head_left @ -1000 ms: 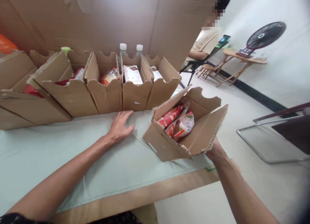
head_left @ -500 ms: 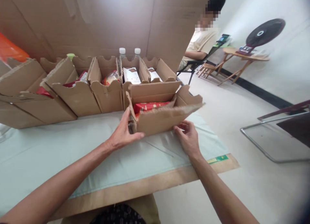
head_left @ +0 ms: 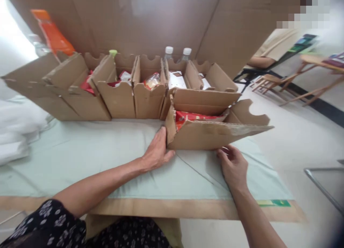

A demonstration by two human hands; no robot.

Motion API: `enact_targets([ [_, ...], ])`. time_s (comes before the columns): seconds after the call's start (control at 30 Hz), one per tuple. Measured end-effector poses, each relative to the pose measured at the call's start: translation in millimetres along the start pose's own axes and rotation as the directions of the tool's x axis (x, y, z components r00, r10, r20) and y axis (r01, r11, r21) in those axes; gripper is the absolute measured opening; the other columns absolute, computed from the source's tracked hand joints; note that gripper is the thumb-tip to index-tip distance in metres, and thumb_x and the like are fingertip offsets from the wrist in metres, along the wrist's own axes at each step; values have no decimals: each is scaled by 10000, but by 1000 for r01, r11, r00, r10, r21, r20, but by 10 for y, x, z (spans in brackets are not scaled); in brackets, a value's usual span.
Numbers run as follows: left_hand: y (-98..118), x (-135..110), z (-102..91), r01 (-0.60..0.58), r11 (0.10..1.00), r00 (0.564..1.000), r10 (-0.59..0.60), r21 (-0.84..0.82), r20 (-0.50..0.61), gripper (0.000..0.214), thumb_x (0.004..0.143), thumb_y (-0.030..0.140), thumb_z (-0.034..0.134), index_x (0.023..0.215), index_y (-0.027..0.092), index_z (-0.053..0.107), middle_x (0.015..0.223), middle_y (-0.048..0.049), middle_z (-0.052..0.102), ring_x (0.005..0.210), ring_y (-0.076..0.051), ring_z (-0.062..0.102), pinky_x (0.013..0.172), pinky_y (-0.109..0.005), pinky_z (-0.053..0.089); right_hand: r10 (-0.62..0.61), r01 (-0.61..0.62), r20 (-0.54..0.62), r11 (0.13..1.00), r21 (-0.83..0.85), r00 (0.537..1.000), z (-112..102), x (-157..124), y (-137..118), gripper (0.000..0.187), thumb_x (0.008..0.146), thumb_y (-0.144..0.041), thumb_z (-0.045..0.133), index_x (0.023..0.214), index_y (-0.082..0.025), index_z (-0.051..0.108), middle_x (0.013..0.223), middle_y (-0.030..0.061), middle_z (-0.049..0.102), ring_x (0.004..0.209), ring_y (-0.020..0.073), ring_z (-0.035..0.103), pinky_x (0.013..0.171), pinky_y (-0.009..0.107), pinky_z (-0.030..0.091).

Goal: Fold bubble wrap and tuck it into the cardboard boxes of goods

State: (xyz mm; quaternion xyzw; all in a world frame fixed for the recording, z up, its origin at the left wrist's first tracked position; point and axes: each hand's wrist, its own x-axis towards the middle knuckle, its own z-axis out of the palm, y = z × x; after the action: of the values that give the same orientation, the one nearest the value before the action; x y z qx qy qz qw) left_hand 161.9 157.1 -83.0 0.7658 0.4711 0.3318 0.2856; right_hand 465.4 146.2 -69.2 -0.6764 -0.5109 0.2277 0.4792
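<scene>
An open cardboard box (head_left: 206, 135) lies on the pale green table cover (head_left: 94, 158), with red snack packets (head_left: 193, 116) showing inside. My left hand (head_left: 157, 153) rests flat on the cover, fingers stretched out and touching the box's left corner. My right hand (head_left: 233, 164) sits under the box's front wall near its right part, fingers curled loosely against the cardboard and gripping nothing that I can see.
A row of several open cardboard boxes (head_left: 120, 94) with packets stands behind, two water bottles (head_left: 177, 54) and an orange packet (head_left: 52, 31) beyond. White bags (head_left: 16, 130) lie at left. A seated person (head_left: 271, 49), wooden table (head_left: 319, 67) and metal frame (head_left: 322, 190) are at right.
The box went from tilted in my right hand to lying on the table in front of the row. Both hands now rest at its front edge. My view turned left.
</scene>
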Motion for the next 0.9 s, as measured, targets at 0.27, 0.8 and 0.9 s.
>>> enact_targets([
  [0.27, -120, -626, -575, -24, 944, 984, -35, 328, 173, 768, 971, 587, 563, 1580, 150, 392, 1712, -236, 309, 1627, -379, 234, 1317, -637, 115, 34, -38, 60, 997, 73, 998, 71, 81, -25, 683, 574, -492, 814, 1195, -280, 623, 1270, 110, 688, 1228, 383, 622, 1046, 576, 493],
  [0.8, -127, -583, -780, 49, 998, 974, -56, -34, -218, 911, 966, 403, 566, 1686, 187, 52, 1722, -200, 310, 1568, -350, 370, 1268, -574, 356, -174, 258, 402, 952, -166, 899, 644, -184, -526, 377, 889, -592, 577, 1054, -255, 617, 982, 98, 746, 925, 310, 678, 831, 438, 530],
  [0.9, -238, -664, -1011, 127, 971, 990, -109, 204, -93, 837, 990, 487, 540, 1665, 141, 187, 1706, -233, 331, 1573, -398, 346, 1266, -635, 305, -229, 379, 406, 861, -341, 885, 690, -247, -413, 455, 969, -578, 427, 1173, -222, 624, 1145, 158, 748, 1048, 349, 690, 908, 499, 531],
])
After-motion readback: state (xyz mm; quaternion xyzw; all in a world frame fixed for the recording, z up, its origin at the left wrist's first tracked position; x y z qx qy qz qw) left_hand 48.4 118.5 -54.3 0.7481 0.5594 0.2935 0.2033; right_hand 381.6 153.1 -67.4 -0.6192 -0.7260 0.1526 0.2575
